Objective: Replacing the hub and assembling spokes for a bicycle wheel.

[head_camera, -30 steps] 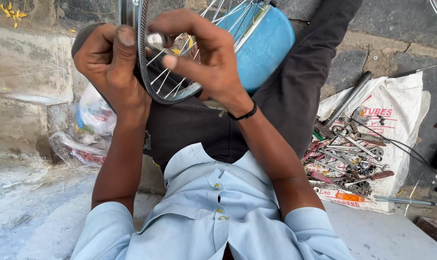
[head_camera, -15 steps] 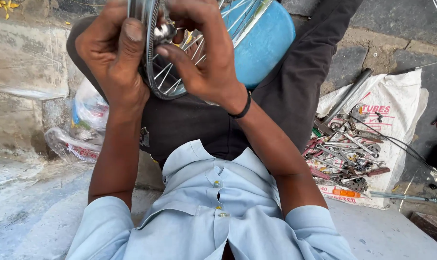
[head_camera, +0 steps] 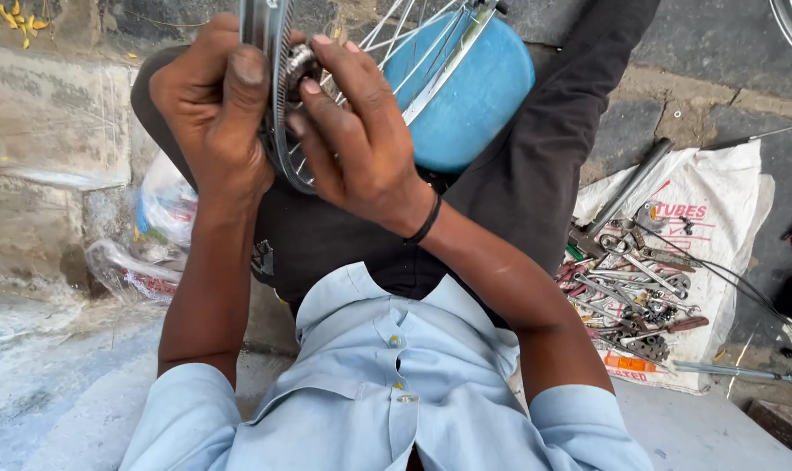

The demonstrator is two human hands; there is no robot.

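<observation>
A bicycle wheel [head_camera: 278,131] rests upright over my lap, its hub [head_camera: 300,63] pinched by my right hand [head_camera: 361,139] while my left hand [head_camera: 217,113] grips the rim. Behind it, a blue tub [head_camera: 470,96]; loose tools [head_camera: 640,288] crowd a white sack [head_camera: 719,218] on the ground's right edge.

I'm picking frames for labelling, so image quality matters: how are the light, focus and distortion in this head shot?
Head view: soft, even daylight, no hard shadows. The left hand, right hand and wheel rim are sharp; small glints on the spokes. The tools on the white sack stay readable. Wide-angle stretch swells the shirt at the bottom edge.
</observation>
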